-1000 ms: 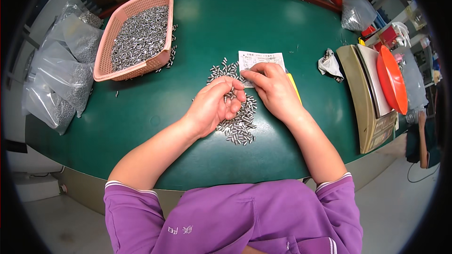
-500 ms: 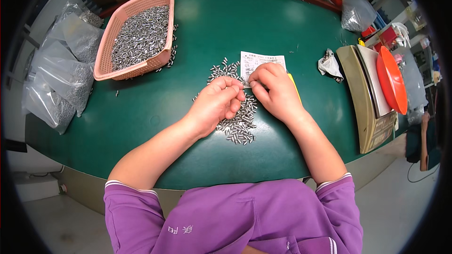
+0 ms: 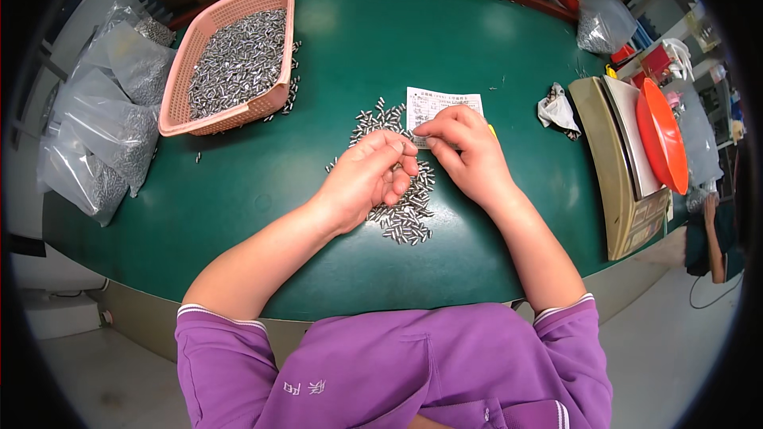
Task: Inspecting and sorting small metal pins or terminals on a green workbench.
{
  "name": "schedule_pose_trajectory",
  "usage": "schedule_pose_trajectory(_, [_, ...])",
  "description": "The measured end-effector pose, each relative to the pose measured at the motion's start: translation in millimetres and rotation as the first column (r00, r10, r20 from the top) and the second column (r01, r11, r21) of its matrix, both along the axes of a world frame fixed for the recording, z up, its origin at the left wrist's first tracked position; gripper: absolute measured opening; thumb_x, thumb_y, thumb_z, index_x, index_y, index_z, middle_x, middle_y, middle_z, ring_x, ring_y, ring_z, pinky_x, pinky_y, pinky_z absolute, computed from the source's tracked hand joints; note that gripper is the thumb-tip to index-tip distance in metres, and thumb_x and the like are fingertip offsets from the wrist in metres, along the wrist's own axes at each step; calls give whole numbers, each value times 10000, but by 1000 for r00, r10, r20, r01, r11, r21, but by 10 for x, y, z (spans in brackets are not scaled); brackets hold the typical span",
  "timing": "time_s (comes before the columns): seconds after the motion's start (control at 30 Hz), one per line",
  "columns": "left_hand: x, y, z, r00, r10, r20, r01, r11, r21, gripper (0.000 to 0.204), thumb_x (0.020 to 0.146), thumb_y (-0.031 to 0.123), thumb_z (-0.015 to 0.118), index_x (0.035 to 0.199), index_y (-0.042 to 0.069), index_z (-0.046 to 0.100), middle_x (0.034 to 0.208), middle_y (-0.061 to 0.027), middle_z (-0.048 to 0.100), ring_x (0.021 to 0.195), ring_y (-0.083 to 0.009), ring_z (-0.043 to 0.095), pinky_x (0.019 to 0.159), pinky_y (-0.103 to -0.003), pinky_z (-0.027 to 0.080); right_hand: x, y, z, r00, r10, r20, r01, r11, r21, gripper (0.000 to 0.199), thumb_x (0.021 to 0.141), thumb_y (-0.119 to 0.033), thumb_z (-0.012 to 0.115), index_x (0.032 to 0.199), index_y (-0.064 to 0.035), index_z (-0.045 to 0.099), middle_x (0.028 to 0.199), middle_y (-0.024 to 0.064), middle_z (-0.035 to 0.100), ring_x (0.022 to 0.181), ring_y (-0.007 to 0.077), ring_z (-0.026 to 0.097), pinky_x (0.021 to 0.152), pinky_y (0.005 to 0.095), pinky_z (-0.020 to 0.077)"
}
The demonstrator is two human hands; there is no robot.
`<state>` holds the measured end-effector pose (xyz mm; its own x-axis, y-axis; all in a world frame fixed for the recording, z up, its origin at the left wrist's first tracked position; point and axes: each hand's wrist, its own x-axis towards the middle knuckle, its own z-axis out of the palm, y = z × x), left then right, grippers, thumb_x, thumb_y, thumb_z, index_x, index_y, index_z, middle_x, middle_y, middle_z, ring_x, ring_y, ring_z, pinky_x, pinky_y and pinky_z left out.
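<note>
A loose pile of small silvery metal pins (image 3: 407, 218) lies on the green table in front of me. Over its left side is my left hand (image 3: 367, 173), fingers curled and thumb pressed to the index finger; whatever it pinches is too small to make out. My right hand (image 3: 467, 149) hovers at the pile's right side, its thumb and forefinger bent toward the left fingertips. Whether a pin sits between the right fingers is not visible. Behind the right hand lies a printed paper slip (image 3: 433, 103), partly covered by it, with a bit of something yellow (image 3: 492, 131) beside it.
A pink plastic basket (image 3: 179, 115) full of similar metal pins stands at the far left, beside clear bags (image 3: 103, 139) of parts. To the right are a crumpled white cloth (image 3: 558, 111) and a beige scale (image 3: 596, 167) with a red dish (image 3: 661, 135).
My right hand has shifted slightly left, and its fingertips now reach closer to the left ones. My left hand stays almost in place.
</note>
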<state>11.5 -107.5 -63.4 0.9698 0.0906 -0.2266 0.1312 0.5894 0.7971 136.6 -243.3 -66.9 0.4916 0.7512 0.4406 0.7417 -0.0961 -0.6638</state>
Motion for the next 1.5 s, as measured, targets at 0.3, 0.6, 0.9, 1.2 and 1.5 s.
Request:
schedule_pose_trajectory(0.3, [9, 19, 43, 993, 108, -52, -110, 994, -21, 208, 926, 183, 364, 983, 18, 478, 808, -66, 509, 586, -96, 409, 456, -190, 320, -9, 20, 4, 953, 14, 304, 20, 994, -107, 147, 670, -80, 642, 812, -102, 611, 842, 54, 535, 850, 256, 513, 741, 358, 426])
schedule_pose_trajectory(0.6, [-4, 14, 24, 993, 112, -40, -113, 994, -13, 190, 923, 181, 390, 977, 23, 481, 799, -58, 511, 578, -89, 409, 454, -186, 322, -9, 25, 7, 942, 21, 334, 25, 991, -133, 154, 667, -73, 645, 813, -88, 595, 834, 57, 527, 835, 256, 509, 728, 357, 422])
schedule_pose_trajectory(0.9, [-2, 18, 13, 995, 99, -27, -99, 995, 2, 175, 917, 178, 412, 974, 30, 485, 804, -48, 510, 579, -81, 414, 459, -178, 329, 4, 21, 2, 942, 38, 334, 8, 991, -133, 142, 678, -62, 638, 807, -64, 578, 836, 67, 531, 832, 264, 509, 728, 361, 418])
schedule_pose_trajectory(1.2, [8, -15, 28, 997, 24, -68, -17, 996, 92, 142, 910, 175, 454, 965, 45, 456, 792, -27, 502, 570, -60, 414, 432, -172, 318, -36, 26, 56, 988, 93, 125, -97, 995, 27, 131, 715, -56, 632, 828, -53, 566, 856, 75, 539, 856, 243, 519, 766, 338, 414])
schedule_pose_trajectory(1.5, [2, -10, 8, 999, -19, -45, 22, 997, 69, 155, 920, 190, 434, 947, 41, 467, 782, -31, 495, 555, -60, 393, 418, -174, 300, -18, 13, 55, 996, 29, 88, -31, 999, 23, 166, 746, -35, 608, 904, -81, 630, 889, 65, 550, 854, 228, 528, 745, 320, 429])
